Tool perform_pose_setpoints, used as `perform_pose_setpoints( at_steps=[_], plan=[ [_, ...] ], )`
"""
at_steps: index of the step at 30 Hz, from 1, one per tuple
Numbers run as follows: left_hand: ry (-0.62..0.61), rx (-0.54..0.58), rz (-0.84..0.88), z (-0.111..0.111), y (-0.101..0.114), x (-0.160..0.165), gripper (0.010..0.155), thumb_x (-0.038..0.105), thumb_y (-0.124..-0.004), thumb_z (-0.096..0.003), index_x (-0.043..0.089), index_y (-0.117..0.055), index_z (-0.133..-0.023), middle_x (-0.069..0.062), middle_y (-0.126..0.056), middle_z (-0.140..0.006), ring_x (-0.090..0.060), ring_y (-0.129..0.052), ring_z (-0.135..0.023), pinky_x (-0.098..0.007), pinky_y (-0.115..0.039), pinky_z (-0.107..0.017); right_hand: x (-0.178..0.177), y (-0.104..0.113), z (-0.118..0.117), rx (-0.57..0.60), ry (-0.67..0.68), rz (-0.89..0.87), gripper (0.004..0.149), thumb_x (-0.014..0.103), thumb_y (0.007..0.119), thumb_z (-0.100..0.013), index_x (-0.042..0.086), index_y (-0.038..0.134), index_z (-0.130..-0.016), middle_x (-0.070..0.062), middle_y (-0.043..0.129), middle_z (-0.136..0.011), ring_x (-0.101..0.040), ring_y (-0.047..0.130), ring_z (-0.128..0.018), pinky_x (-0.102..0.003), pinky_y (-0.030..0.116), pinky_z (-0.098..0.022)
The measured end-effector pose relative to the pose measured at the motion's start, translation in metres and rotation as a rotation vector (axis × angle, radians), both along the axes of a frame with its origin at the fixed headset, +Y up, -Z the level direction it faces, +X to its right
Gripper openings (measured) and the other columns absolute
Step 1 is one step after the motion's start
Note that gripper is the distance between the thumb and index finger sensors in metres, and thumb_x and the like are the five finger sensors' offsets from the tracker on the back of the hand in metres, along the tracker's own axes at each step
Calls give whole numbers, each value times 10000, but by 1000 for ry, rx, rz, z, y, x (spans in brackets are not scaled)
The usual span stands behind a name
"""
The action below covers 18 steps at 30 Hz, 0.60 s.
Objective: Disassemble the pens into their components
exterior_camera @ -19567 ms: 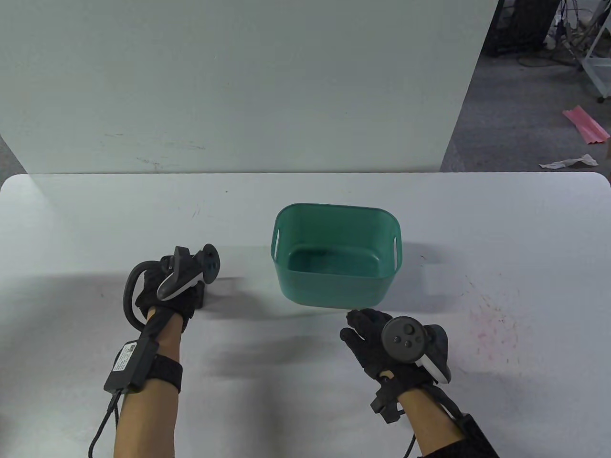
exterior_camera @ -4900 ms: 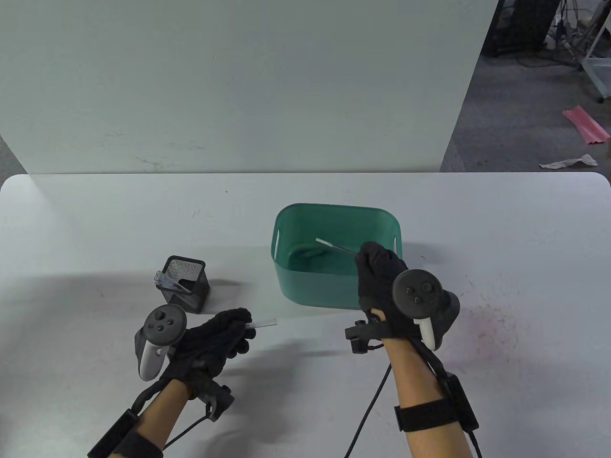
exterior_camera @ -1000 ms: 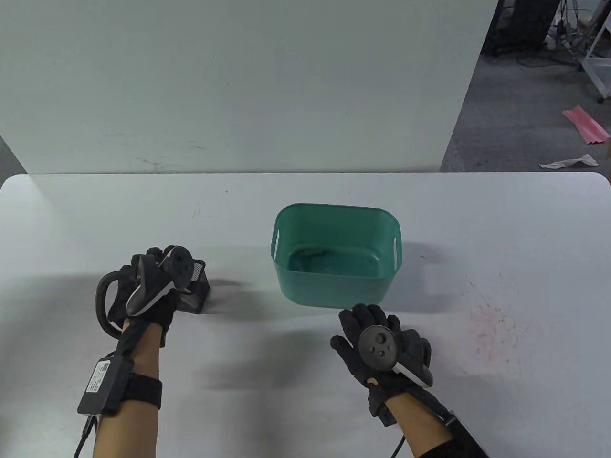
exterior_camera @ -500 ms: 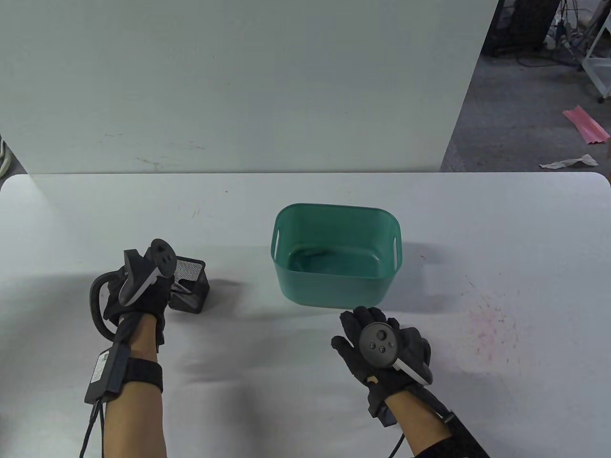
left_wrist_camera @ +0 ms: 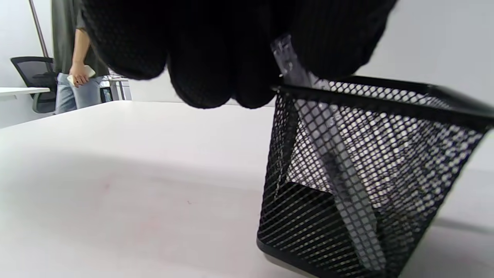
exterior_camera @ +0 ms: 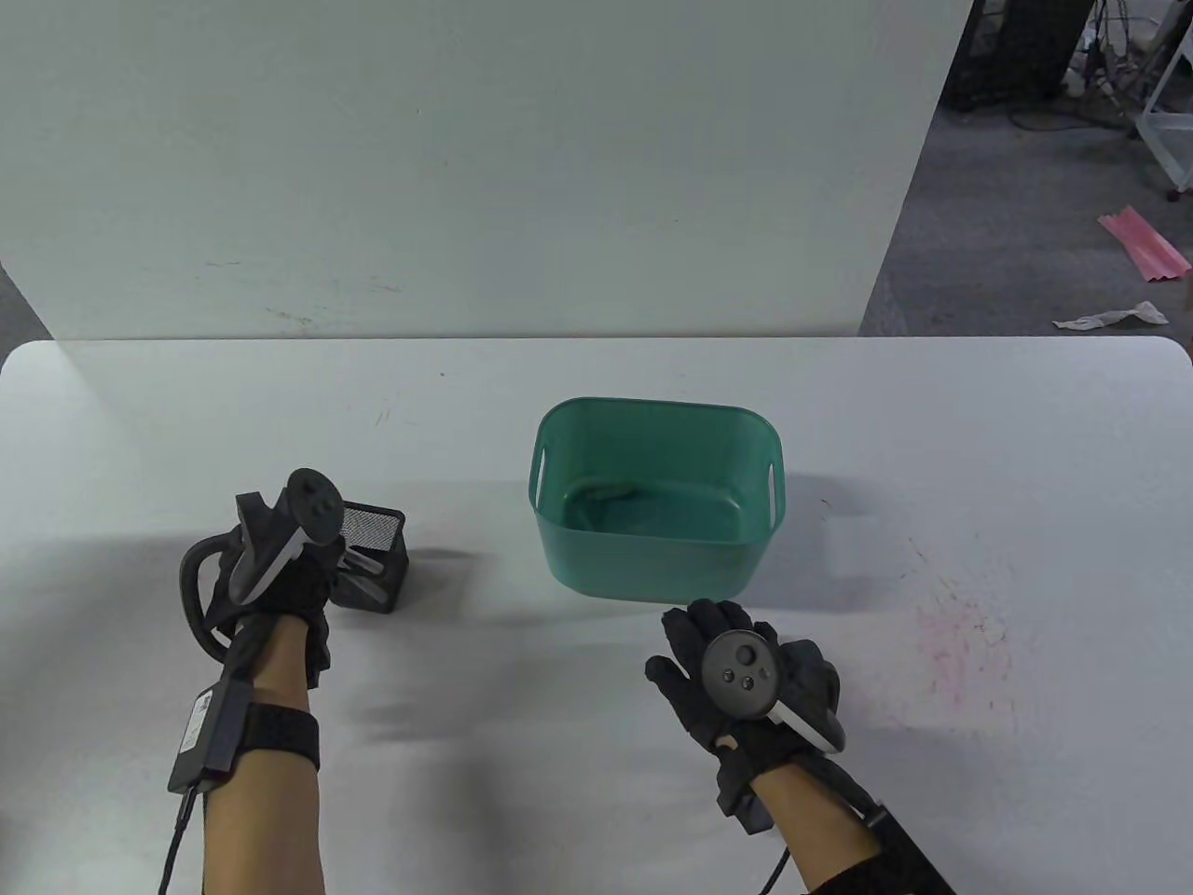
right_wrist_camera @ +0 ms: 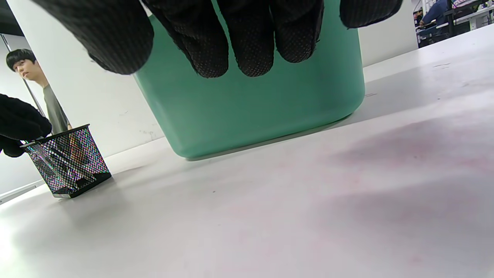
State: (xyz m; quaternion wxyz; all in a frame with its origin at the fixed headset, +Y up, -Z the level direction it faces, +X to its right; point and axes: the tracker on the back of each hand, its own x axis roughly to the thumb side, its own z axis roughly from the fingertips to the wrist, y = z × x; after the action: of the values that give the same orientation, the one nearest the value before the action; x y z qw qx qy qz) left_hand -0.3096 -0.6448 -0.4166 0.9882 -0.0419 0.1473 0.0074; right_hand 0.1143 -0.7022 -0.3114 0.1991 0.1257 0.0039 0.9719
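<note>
One pen (left_wrist_camera: 293, 69) pinched by left hand (exterior_camera: 280, 578) (in mesh holder (left_wrist_camera: 366, 185))

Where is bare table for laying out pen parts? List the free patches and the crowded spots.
Free: the table strip behind the bin; the stretch right of the bin, faintly pink-stained; the near middle between the left hand and right hand. Crowded: at the mesh cup, where the left hand grips a pen; the gap between bin and right hand.
</note>
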Motion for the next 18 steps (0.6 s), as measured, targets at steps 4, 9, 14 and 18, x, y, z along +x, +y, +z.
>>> perform_pose_setpoints(
  at_steps=[4, 9, 14, 18],
  plan=[
    [-15, 31, -7, 5, 10, 0, 475, 479, -817, -512, 365, -735, -966, 84, -931, -925, -194, -1012, -812, -533, -834, -635, 0, 0, 0, 2, -2, 1, 607, 540, 657, -618, 180, 571, -1098, -193, 541, -1158, -476, 499, -1052, -709, 406, -716],
    [-39, 87, -14, 12, 25, 0, 461, 471, -808, -517, 359, -743, -959, 55, -946, -917, -209, -1020, -799, -536, -837, -628, 0, -1, -1, 6, -2, 2, 604, 539, 657, -619, 180, 572, -1097, -193, 542, -1158, -475, 499, -1053, -709, 407, -716],
    [-55, 151, -26, 22, 38, 1, 438, 437, -816, -524, 351, -750, -948, 32, -967, -890, -212, -1044, -747, -524, -860, -600, 1, -1, -1, 7, -4, -1, 604, 539, 658, -618, 180, 574, -1096, -193, 545, -1157, -475, 500, -1053, -709, 408, -716],
    [-99, 243, -12, 35, 51, 4, 438, 434, -816, -523, 346, -749, -946, 21, -976, -872, -207, -1054, -715, -519, -869, -585, 1, -1, -2, 11, -3, -3, 606, 539, 658, -618, 177, 573, -1097, -193, 546, -1157, -476, 501, -1052, -709, 407, -717]
  ],
)
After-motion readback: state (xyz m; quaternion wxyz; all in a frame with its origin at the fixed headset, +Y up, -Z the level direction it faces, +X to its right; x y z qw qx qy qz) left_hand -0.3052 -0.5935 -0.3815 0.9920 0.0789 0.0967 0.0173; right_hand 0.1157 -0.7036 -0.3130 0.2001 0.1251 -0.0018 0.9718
